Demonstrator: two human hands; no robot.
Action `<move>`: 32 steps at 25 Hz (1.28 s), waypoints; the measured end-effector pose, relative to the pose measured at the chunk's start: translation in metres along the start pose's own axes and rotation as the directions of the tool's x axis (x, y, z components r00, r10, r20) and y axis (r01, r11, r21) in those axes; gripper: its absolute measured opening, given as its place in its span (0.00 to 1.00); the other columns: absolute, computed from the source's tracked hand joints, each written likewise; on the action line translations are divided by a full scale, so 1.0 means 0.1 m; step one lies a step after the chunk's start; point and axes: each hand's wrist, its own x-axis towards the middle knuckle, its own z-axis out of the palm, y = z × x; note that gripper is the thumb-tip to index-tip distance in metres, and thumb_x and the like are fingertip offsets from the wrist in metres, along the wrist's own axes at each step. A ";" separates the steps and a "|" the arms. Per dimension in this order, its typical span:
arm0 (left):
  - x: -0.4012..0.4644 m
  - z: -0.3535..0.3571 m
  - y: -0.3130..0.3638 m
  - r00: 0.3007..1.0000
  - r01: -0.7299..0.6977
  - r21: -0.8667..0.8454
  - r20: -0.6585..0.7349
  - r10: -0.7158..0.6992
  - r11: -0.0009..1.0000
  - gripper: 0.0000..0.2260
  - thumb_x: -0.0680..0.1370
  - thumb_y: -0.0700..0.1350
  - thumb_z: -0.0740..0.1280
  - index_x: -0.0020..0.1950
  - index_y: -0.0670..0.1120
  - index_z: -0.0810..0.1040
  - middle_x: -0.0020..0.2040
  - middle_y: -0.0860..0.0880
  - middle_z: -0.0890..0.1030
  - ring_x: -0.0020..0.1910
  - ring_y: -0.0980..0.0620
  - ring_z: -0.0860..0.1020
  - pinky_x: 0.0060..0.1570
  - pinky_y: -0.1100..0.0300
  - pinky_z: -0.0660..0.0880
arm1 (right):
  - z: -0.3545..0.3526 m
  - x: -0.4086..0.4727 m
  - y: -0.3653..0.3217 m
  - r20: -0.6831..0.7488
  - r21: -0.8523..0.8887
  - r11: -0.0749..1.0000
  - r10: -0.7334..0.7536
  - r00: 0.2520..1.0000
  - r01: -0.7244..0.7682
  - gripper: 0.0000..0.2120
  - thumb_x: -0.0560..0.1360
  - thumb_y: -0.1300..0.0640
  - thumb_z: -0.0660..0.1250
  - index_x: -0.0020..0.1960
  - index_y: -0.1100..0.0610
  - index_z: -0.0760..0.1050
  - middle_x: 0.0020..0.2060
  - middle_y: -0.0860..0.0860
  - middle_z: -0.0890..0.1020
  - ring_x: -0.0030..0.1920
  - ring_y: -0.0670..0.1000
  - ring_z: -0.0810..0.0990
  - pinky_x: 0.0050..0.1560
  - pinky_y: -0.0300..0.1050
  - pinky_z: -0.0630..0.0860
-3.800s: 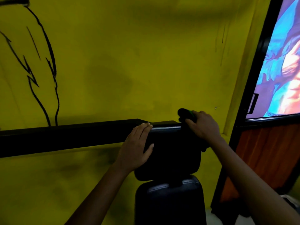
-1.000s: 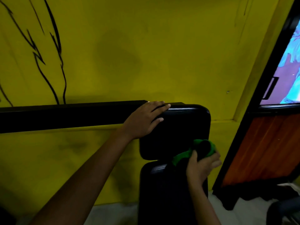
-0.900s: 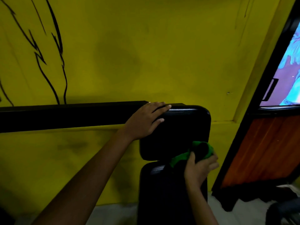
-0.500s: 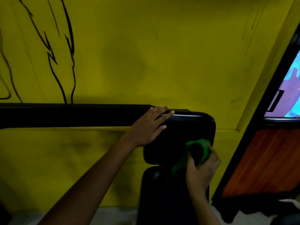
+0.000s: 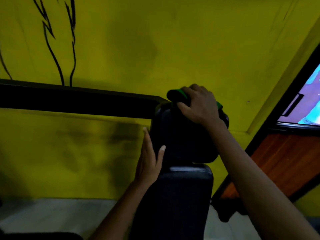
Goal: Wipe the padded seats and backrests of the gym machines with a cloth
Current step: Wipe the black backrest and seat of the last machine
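the right hand [image 5: 199, 106] lies over the top edge of the upper black pad [image 5: 183, 135], its fingers curled round a green cloth [image 5: 180, 95] that is bunched beneath the palm. one dark-looking roll of the cloth sticks out past the fingers toward the left, and a small green corner shows on the far side of the wrist; how much cloth lies under the hand cannot be told. the left hand [image 5: 149, 158] is held flat against the left side of the same pad, fingers straight and together, thumb spread onto the pad's front face, gripping nothing.

just below the upper pad, with a narrow gap between, is a lower black pad [image 5: 181, 196], a strip of light gleaming along its top edge; its lower part runs out of view at the bottom. both pads are so dark that seams and mounts cannot be made out.

behind them is a yellow wall [image 5: 155, 40] with black painted lines at the upper left, cut off by the top edge. a black rail [image 5: 78, 103] runs along the wall and ends at the upper pad. to the right a black-framed door [image 5: 285, 161] with a brown panel is partly hidden by the right forearm, and above it only a corner of a bright blue and purple picture [image 5: 310, 104] shows. no containers can be seen here.
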 end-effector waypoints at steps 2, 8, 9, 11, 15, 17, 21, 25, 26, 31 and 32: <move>-0.28 0.08 -0.13 0.984 0.174 0.051 0.038 -0.176 0.983 0.40 0.75 0.72 0.43 0.77 0.47 0.41 0.77 0.41 0.54 0.75 0.45 0.58 0.72 0.54 0.60 | 0.00 0.02 0.01 0.016 0.014 0.997 -0.082 0.996 0.082 0.35 0.65 0.36 0.48 0.61 0.54 0.75 0.52 0.58 0.77 0.52 0.60 0.74 0.49 0.51 0.66; -0.62 0.01 -0.34 0.951 0.116 0.179 0.264 -0.161 0.977 0.35 0.77 0.65 0.49 0.76 0.43 0.57 0.73 0.47 0.63 0.71 0.52 0.63 0.61 0.71 0.59 | 0.06 -0.04 -0.09 -0.083 -0.062 0.997 -0.043 0.996 0.038 0.32 0.66 0.38 0.49 0.60 0.55 0.74 0.52 0.59 0.76 0.52 0.61 0.74 0.48 0.52 0.66; -0.62 0.01 -0.34 0.948 0.128 0.173 0.268 -0.172 0.977 0.35 0.77 0.65 0.48 0.76 0.43 0.56 0.73 0.47 0.63 0.71 0.51 0.63 0.61 0.70 0.60 | 0.08 -0.04 -0.17 -0.090 -0.085 0.993 -0.088 0.992 0.080 0.32 0.66 0.38 0.50 0.60 0.56 0.74 0.52 0.60 0.75 0.52 0.61 0.74 0.48 0.53 0.66; -0.62 0.04 -0.35 0.950 0.143 0.175 0.252 -0.184 0.974 0.39 0.75 0.70 0.44 0.77 0.43 0.56 0.73 0.44 0.64 0.70 0.49 0.65 0.62 0.65 0.63 | 0.11 -0.07 -0.30 -0.097 -0.133 0.967 -0.229 0.969 0.216 0.30 0.67 0.38 0.54 0.59 0.55 0.75 0.54 0.61 0.76 0.51 0.62 0.74 0.47 0.53 0.66; -0.69 0.06 -0.34 0.957 0.159 0.168 0.216 -0.194 0.973 0.41 0.75 0.71 0.43 0.76 0.42 0.58 0.70 0.43 0.67 0.67 0.45 0.68 0.60 0.64 0.65 | 0.20 -0.19 -0.46 -0.047 -0.296 0.817 -0.531 0.846 0.496 0.29 0.66 0.36 0.58 0.58 0.52 0.77 0.59 0.59 0.76 0.55 0.61 0.69 0.49 0.53 0.62; -0.75 0.03 -0.33 0.957 0.177 0.169 0.199 -0.209 0.970 0.40 0.75 0.72 0.43 0.77 0.44 0.56 0.71 0.43 0.66 0.68 0.46 0.67 0.60 0.66 0.63 | 0.31 -0.32 -0.56 0.105 -0.418 0.579 -0.735 0.670 0.700 0.28 0.63 0.34 0.61 0.55 0.50 0.79 0.59 0.56 0.77 0.56 0.61 0.72 0.53 0.53 0.65; -0.85 -0.03 -0.34 0.949 0.178 0.179 0.228 -0.217 0.968 0.36 0.75 0.70 0.42 0.77 0.52 0.45 0.74 0.45 0.61 0.70 0.48 0.64 0.61 0.67 0.63 | 0.36 -0.27 -0.64 0.243 -0.438 0.439 -0.782 0.573 0.785 0.27 0.61 0.33 0.68 0.52 0.49 0.81 0.56 0.53 0.78 0.55 0.59 0.75 0.54 0.53 0.66; -0.85 -0.10 -0.31 0.935 0.205 0.161 0.261 -0.241 0.966 0.30 0.80 0.61 0.50 0.77 0.54 0.40 0.78 0.51 0.52 0.75 0.52 0.54 0.65 0.70 0.52 | 0.36 -0.22 -0.97 0.237 -0.591 0.565 -0.561 0.793 0.576 0.21 0.68 0.37 0.63 0.50 0.50 0.81 0.51 0.53 0.79 0.53 0.59 0.76 0.51 0.54 0.72; -0.85 -0.12 -0.31 0.929 0.220 0.148 0.270 -0.253 0.964 0.30 0.80 0.59 0.52 0.77 0.54 0.41 0.78 0.52 0.50 0.75 0.53 0.53 0.64 0.71 0.51 | 0.43 -0.30 -1.05 0.274 -0.623 0.496 -0.585 0.763 0.604 0.19 0.72 0.42 0.59 0.51 0.52 0.80 0.51 0.54 0.78 0.53 0.60 0.75 0.51 0.55 0.72; -0.82 -0.21 -0.31 0.866 0.220 0.228 0.401 -0.297 0.949 0.31 0.80 0.62 0.49 0.78 0.49 0.44 0.78 0.49 0.50 0.75 0.49 0.54 0.66 0.63 0.58 | 0.78 -0.71 -1.16 0.490 -0.538 0.315 -0.637 0.594 0.782 0.18 0.78 0.44 0.53 0.52 0.48 0.80 0.52 0.53 0.77 0.55 0.59 0.73 0.53 0.54 0.69; -0.81 -0.22 -0.34 0.857 0.197 0.260 0.424 -0.295 0.945 0.34 0.78 0.65 0.46 0.78 0.48 0.46 0.78 0.47 0.53 0.74 0.47 0.59 0.65 0.59 0.63 | 0.78 -0.76 -1.09 0.480 -0.530 0.283 -0.677 0.558 0.799 0.18 0.77 0.46 0.53 0.53 0.48 0.80 0.53 0.53 0.77 0.55 0.59 0.73 0.53 0.54 0.68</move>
